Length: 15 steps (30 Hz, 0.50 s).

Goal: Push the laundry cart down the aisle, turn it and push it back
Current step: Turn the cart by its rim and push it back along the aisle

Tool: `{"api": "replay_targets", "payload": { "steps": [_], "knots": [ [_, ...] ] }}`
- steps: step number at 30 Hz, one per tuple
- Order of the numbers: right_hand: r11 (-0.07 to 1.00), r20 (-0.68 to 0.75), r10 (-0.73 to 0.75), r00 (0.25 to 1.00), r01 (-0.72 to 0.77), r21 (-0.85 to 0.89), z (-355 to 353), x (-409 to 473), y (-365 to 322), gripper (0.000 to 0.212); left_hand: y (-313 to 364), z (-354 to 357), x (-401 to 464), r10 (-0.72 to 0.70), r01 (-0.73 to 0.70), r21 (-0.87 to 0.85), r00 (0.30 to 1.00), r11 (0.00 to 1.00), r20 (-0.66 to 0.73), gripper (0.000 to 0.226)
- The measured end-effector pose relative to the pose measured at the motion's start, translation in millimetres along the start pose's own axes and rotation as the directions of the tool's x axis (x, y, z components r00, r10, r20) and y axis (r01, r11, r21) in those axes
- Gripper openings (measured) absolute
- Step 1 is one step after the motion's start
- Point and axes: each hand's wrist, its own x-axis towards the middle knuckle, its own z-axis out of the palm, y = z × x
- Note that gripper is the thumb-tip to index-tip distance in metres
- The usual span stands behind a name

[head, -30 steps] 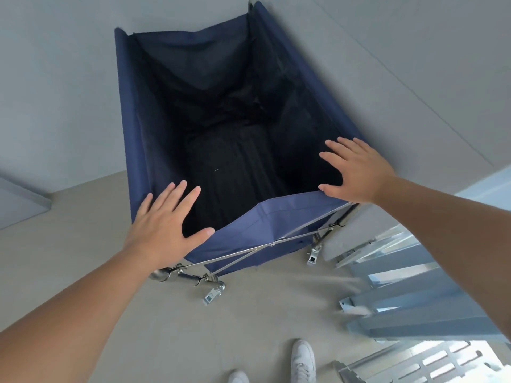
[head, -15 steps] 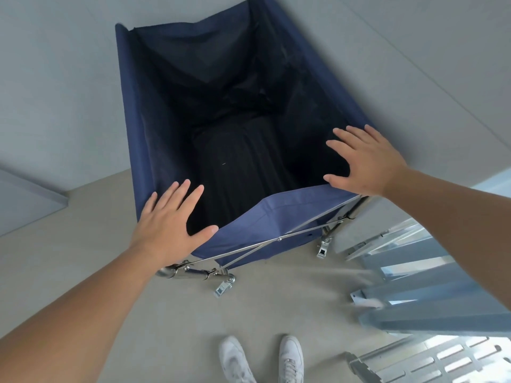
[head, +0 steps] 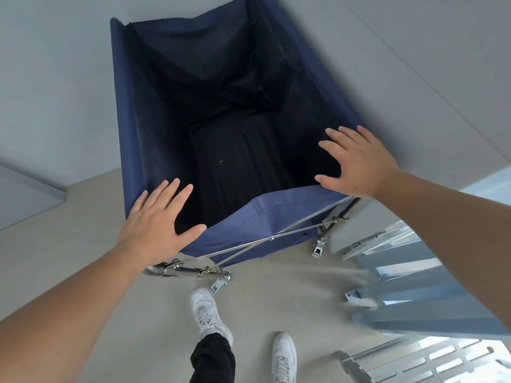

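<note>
Laundry cart (head: pixel 154 134) dead ahead, long axis running away toward the far wall — near end at the hands. Left hand (head: pixel 154 225) flat on near-left corner, right hand (head: pixel 359 164) flat on near-right corner; fingers spread on both, gripping nothing. Right corner sits farther off than left — cart angled. Metal rack (head: pixel 431 302) close on the right. Likely mid-push; turn room looks tight on the right.

Pale grey wall (head: pixel 55 78), beige floor (head: pixel 276 299), metal railing (head: pixel 414 286) at right, bright daylight beyond it
</note>
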Motion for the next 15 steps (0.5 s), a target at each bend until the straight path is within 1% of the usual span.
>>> {"api": "replay_targets", "payload": {
  "steps": [15],
  "knots": [
    [1.000,0.005,0.008,1.000,-0.008,0.007,0.1,0.3,-0.7,0.079,-1.3,2.3,-0.5,0.001,-0.001,-0.016,1.000,1.000,-0.006,0.089]
  ]
}}
